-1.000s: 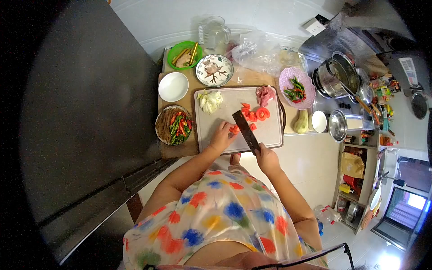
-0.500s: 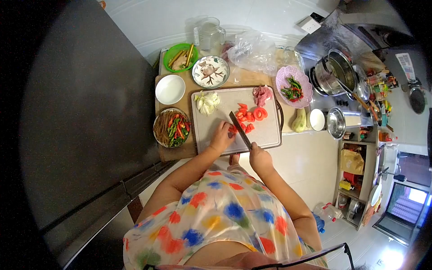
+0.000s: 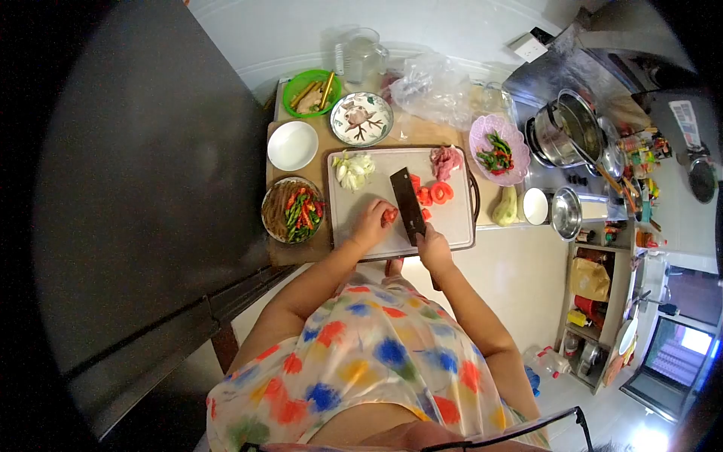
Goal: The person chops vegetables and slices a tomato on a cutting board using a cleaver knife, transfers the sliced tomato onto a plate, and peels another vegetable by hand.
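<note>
My left hand is closed round a small red tomato piece over the cutting board. In my right hand is the handle of a dark cleaver, its broad side turned up just right of the piece. Cut tomato lies to the right of the blade and is partly covered by it. Near the board's top edge are raw meat at the right and pale sliced vegetable at the left.
Left of the board stand a white bowl and a plate of peppers and brown strips. Behind are a green basket and a patterned plate. A pink dish, a pale green vegetable and a pot are at the right.
The cleaver has gone from edge-on to lying with its broad side showing, and it covers part of the tomato. My left hand has curled more round its piece. The whole view has shifted slightly.
</note>
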{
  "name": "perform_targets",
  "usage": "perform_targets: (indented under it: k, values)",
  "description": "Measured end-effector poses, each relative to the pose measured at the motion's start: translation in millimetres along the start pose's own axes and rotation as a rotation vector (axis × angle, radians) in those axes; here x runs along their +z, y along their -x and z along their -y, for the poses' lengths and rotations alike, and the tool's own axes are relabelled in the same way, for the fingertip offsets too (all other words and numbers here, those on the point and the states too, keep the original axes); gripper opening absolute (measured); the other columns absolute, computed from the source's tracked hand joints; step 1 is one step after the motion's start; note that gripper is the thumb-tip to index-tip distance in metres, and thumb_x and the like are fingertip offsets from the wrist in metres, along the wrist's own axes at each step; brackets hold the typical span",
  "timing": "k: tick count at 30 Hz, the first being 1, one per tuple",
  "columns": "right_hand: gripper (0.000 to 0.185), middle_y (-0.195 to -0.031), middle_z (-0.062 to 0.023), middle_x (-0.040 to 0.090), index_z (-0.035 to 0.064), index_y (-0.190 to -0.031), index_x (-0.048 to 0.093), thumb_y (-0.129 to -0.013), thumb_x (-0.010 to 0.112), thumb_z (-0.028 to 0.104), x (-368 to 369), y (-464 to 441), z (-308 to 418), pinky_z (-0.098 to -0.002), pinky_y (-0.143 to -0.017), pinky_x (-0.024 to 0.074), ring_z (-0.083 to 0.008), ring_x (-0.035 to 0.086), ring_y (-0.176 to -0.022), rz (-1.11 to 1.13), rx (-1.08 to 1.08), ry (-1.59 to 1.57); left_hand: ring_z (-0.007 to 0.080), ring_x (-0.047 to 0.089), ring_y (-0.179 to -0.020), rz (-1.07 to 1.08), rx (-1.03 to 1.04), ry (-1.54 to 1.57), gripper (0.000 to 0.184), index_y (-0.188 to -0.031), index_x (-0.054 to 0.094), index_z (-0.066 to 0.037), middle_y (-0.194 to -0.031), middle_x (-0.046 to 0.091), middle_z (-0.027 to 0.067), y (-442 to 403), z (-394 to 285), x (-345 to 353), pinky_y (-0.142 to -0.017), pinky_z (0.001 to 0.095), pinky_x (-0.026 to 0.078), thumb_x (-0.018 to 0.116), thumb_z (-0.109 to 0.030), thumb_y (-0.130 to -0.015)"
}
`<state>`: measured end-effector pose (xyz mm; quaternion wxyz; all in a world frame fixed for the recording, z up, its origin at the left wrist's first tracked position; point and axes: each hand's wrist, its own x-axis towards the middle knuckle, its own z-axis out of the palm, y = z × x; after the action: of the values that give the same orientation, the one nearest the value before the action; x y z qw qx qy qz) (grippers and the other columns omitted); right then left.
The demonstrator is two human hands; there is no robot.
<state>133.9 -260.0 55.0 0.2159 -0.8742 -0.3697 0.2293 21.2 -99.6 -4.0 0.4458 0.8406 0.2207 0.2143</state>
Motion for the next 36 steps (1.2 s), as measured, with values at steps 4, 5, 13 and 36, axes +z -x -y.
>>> perform_targets:
  k: [4, 5, 13, 36]
  values:
    - [0.019, -0.073, -0.0259, 0.062, 0.0007, -0.098, 0.05, -0.088, 0.054, 0.017, -8.3, -1.5, -3.8, -0.0524, -0.062, 0.0483, -0.0435, 0.062, -0.069, 0.088, 0.129, -0.179, 0.0342, 0.056, -0.098, 0.011, -0.077, 0.082, 0.035, -0.1, 0.056, -0.005, -0.11, 0.052, 0.0137, -3.1, 9.3, -3.8, -0.082, 0.0391, 0.048, 0.067, 0.0, -0.067]
    - [0.02, -0.075, -0.0257, 0.062, 0.0017, -0.099, 0.05, -0.088, 0.054, 0.018, -11.7, 1.7, -2.4, -0.0527, -0.063, 0.0482, -0.0441, 0.061, -0.071, 0.11, 0.139, -0.15, 0.0339, 0.056, -0.098, 0.031, -0.141, 0.127, 0.034, -0.099, 0.056, -0.005, -0.11, 0.052, 0.0137, -2.5, 5.4, -7.4, -0.082, 0.0391, 0.048, 0.068, -0.001, -0.067]
    - [0.019, -0.073, -0.0247, 0.062, 0.003, -0.096, 0.05, -0.091, 0.051, 0.022, -40.6, 40.6, 24.6, -0.0517, -0.062, 0.0484, -0.0431, 0.061, -0.069, 0.124, -0.039, 0.105, 0.033, 0.056, -0.092, -0.056, 0.005, -0.003, 0.024, -0.093, 0.058, -0.005, -0.098, 0.054, 0.0129, 7.1, -1.2, -8.2, -0.079, 0.0397, 0.048, 0.07, -0.007, -0.072]
    - [0.014, -0.076, -0.0205, 0.062, 0.0022, -0.097, 0.046, -0.091, 0.044, 0.015, -27.8, 32.2, 42.0, -0.048, -0.056, 0.0508, -0.0402, 0.062, -0.064, 0.093, -0.16, 0.271, 0.0351, 0.055, -0.088, -0.09, -0.051, -0.107, 0.028, -0.093, 0.055, -0.005, -0.093, 0.053, 0.0144, 8.2, 2.5, 1.9, -0.076, 0.0429, 0.046, 0.068, -0.006, -0.068]
